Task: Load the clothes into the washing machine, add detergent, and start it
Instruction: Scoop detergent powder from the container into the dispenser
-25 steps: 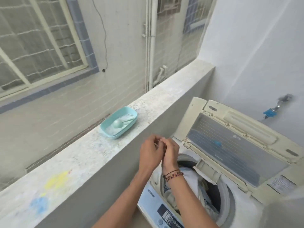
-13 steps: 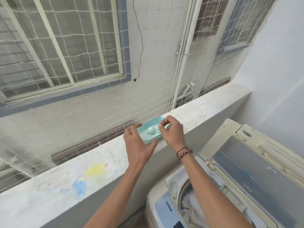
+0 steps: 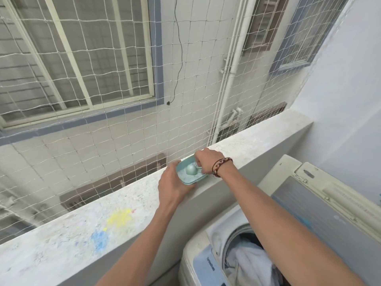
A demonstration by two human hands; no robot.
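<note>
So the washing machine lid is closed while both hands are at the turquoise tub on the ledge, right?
Not quite. The head view shows the washing machine with its lid raised open and clothes visible in the drum. The rest holds: the left hand and right hand are both at the turquoise tub on the ledge.

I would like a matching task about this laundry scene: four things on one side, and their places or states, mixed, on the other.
Things:
1. shallow turquoise plastic tub
2. round pale-green scoop
3. white cloth
4. cream washing-machine lid

Places or states:
A. raised open
B. on the speckled concrete ledge
C. in the machine's drum
D. lying inside the tub

Pairs: 1-B, 2-D, 3-C, 4-A
</note>
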